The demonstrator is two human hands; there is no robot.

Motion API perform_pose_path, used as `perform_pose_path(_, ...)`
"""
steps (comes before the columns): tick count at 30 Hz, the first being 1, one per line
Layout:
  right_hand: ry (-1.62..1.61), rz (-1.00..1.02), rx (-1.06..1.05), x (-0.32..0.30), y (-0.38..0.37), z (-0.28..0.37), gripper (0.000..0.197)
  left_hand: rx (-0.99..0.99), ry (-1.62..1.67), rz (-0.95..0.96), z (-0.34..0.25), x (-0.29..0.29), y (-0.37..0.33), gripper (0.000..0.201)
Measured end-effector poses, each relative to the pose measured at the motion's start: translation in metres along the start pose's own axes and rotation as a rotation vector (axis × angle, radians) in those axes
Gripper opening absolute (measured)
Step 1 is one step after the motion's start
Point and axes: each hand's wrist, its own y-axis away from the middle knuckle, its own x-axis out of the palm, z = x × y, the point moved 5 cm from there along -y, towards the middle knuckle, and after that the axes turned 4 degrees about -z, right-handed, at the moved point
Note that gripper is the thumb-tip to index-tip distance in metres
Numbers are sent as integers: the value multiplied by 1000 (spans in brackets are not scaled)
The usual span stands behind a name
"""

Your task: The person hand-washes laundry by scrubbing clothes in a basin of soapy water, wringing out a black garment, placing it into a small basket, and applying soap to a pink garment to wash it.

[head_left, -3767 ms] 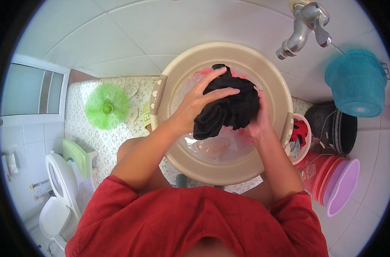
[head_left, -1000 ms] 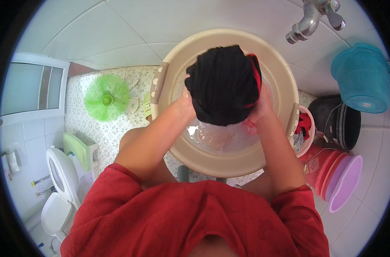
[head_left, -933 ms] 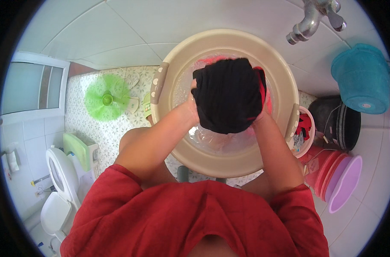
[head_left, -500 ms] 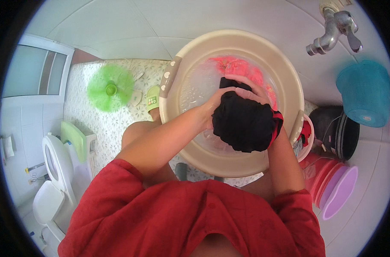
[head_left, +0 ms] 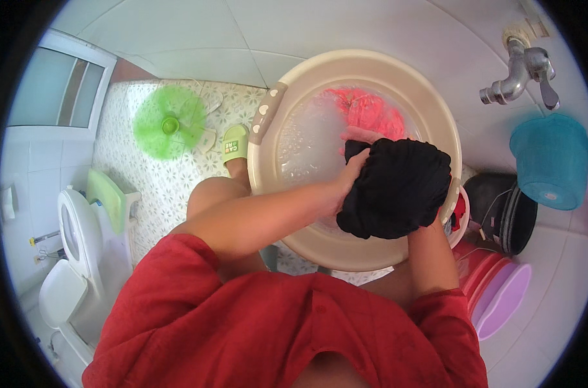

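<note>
A bunched black garment is held up over a large beige basin. My left hand is closed on the garment's left side, with the thumb side toward me. The cloth hangs over my right wrist and hides most of my right hand; only some fingers show past its far edge, closed on the fabric. Farther back in the basin, a bright pink-red garment lies in cloudy, sudsy water.
A chrome tap juts from the wall above a hanging blue bucket. Black buckets and stacked red and purple basins stand at right. On the left are a spinning green fan, a green slipper and a white toilet.
The black garment has moved right and nearer my right forearm, spreading into a rounder bundle. It now covers most of my right hand, which showed before. My left hand has followed it rightward.
</note>
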Motion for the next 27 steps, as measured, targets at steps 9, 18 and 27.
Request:
perform_pose_path(9,501,31,41,7,-10,38,32,-61,-131,-53,-1,11,21,52)
perform_pose_path(18,1422,-303,-268,-17,-18,75,11,-203,-165,-31,-26,30,43,71)
perform_pose_path(27,1351,-270,-192,-14,-18,71,13,213,-45,137,-8,37,14,68)
